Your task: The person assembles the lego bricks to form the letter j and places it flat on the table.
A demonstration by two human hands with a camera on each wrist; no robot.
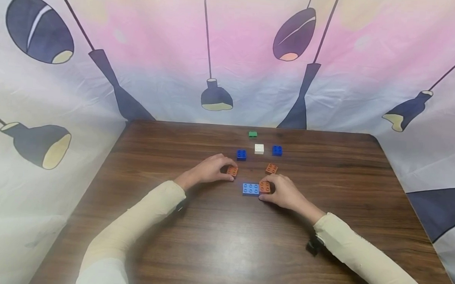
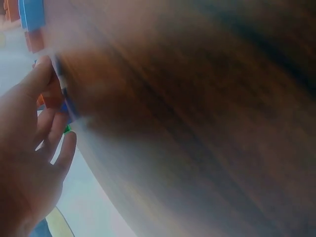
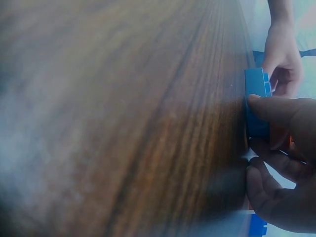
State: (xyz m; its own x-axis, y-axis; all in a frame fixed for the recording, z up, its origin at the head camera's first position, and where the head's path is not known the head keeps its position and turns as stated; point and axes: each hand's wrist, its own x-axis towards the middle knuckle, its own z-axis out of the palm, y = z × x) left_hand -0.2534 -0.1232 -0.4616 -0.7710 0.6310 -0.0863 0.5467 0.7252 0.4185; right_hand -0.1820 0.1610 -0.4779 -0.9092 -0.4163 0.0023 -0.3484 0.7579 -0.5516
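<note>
My left hand [image 1: 212,169] pinches an orange brick [image 1: 232,171] between thumb and fingers. The left wrist view shows this orange brick [image 2: 53,95] partly hidden by the fingers. My right hand [image 1: 284,192] grips another orange brick [image 1: 264,186] at the right end of a light blue brick [image 1: 250,189]. In both wrist views that orange brick appears to sit on top of the blue one. My right thumb lies against the side of the blue brick [image 3: 256,118] in the right wrist view. A third orange brick [image 1: 271,168] lies just beyond my right hand.
Two dark blue bricks [image 1: 241,154], a white brick [image 1: 259,149] and a small green brick [image 1: 252,134] stand farther back on the brown wooden table [image 1: 206,244]. A patterned cloth [image 1: 247,53] hangs behind the table's back edge.
</note>
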